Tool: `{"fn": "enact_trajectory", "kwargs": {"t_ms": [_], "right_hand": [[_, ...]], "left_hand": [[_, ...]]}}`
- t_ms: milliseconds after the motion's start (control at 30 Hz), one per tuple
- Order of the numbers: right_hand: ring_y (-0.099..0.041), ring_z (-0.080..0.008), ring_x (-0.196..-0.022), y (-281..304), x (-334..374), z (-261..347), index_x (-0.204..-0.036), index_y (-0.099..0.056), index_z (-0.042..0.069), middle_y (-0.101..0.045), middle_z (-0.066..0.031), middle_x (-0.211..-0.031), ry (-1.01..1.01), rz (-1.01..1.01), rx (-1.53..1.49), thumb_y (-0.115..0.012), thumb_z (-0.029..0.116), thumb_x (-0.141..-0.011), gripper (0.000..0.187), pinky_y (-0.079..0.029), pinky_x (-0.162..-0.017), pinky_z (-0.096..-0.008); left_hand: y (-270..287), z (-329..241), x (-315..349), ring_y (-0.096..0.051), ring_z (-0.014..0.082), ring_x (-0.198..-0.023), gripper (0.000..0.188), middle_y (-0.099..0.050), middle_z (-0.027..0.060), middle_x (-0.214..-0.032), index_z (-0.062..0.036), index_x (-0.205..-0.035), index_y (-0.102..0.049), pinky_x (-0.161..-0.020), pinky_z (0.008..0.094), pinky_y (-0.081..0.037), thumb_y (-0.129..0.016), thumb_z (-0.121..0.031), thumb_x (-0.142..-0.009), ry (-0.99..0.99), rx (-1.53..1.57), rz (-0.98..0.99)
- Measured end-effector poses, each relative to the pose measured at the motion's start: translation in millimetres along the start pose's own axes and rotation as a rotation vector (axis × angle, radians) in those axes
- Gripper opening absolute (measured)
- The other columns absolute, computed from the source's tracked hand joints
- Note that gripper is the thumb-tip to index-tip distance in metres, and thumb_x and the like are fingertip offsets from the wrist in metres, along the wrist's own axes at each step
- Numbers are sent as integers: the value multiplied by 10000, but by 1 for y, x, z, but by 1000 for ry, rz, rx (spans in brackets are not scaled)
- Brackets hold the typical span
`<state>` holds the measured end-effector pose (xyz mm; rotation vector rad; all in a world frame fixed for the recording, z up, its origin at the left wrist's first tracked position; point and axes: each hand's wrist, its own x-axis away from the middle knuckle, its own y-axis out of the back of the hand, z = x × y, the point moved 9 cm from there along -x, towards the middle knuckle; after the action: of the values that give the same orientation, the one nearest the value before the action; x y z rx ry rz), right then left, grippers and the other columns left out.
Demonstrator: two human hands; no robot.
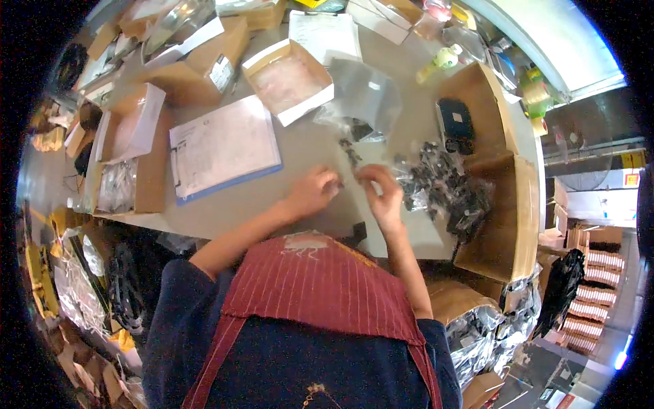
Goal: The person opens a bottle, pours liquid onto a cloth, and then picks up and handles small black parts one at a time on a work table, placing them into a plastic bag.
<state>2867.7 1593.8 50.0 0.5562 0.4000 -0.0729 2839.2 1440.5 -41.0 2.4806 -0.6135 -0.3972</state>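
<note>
Above the grey worktable, my left hand is closed, its fingertips pressed together. Whatever sits in that pinch is too small to name. Just across from it, my right hand has thumb and fingers bent into a pinch, and what they hold, if anything, cannot be made out. A short row of small dark parts lies on the table beyond the gap between both hands. To the right of my right hand spreads a heap of small black parts, some in clear bags. Clear plastic bags lie farther back.
A clipboard with papers lies at left, near a shallow white-edged box. Open cardboard boxes stand on the left and right. A dark device and a yellow-green bottle are at the back right.
</note>
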Motion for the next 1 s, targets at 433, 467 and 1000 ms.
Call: {"fn": "enact_trajectory", "kwargs": {"t_ms": [433, 467, 1000], "right_hand": [[-630, -373, -782, -33, 15, -77, -997, -625, 51, -637, -140, -904, -230, 165, 467, -651, 172, -817, 219, -511, -687, -438], [-629, -369, -775, -28, 13, -71, -995, -629, 55, -632, -137, -899, -244, 155, 363, -654, 153, -819, 203, -509, -679, -436], [-668, -307, -784, -11, -1, -50, -967, -686, 42, -675, -147, -921, -271, -45, 70, -692, 121, -827, 161, -534, -706, -382]], "left_hand": [[-13, 25, 1, -631, 221, -801, 377, -649, 84, -902, -92, -1168, -643, -727, 353, -515, -719, -170, -808, 83, 84, -39], [-18, 29, -1, -626, 216, -801, 397, -651, 83, -906, -86, -1185, -638, -736, 348, -514, -714, -160, -802, 100, 93, -8], [-11, 19, -5, -584, 146, -872, 309, -636, 45, -948, -42, -1071, -625, -786, 321, -494, -711, -83, -778, 201, 478, 71]]}}
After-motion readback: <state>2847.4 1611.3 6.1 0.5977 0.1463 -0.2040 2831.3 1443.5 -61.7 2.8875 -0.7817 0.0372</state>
